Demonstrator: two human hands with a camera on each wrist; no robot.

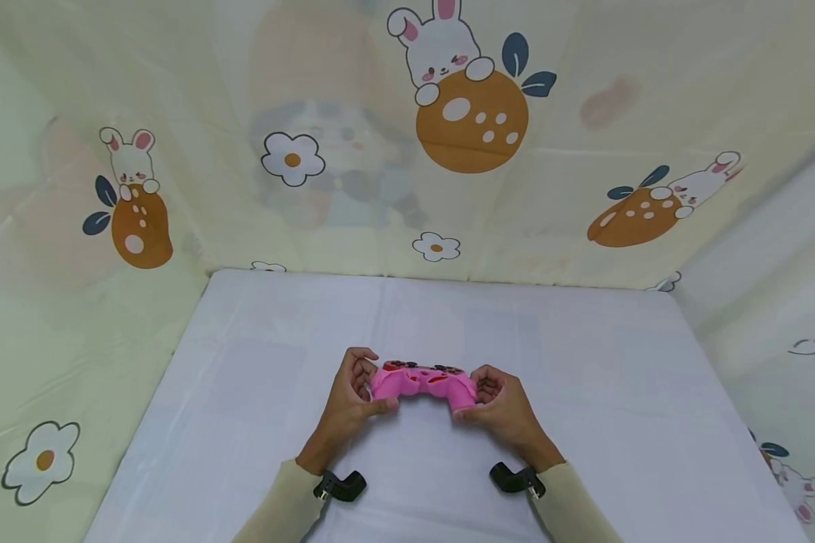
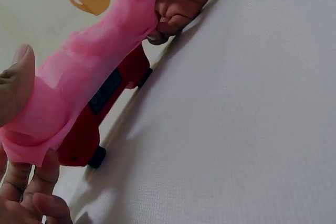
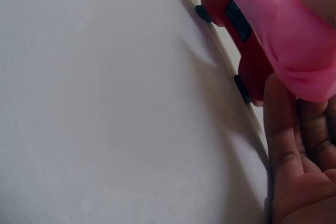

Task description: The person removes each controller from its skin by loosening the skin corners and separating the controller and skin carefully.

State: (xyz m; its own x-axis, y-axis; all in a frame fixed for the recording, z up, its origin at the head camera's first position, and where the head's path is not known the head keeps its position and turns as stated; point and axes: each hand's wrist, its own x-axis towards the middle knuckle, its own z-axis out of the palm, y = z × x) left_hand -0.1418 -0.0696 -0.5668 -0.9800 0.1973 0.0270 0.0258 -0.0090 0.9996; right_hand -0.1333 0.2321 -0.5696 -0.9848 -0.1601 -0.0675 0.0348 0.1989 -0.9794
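1. From my station I saw a red controller in a pink cover, held below the centre of the head view, with a hand at each end.
2. The left hand pinched the cover's left end; its thumb pressed the near side and its fingers curled at the outer side.
3. The right hand pinched the other end in the same manner, thumb at the lower corner, fingers bent behind.
4. On the left wrist view, the pink cover ran from lower left to upper middle. Red body showed along its lower edge, with a dark label midway and black triggers.
5. On the right wrist view, I found cover and controller at upper right, a fingertip touching the cover's lower edge.
6. Around them I had a white table, and a rabbit-printed curtain across the top of the head view.
7. A black wrist device sat by the left sleeve, lower middle.
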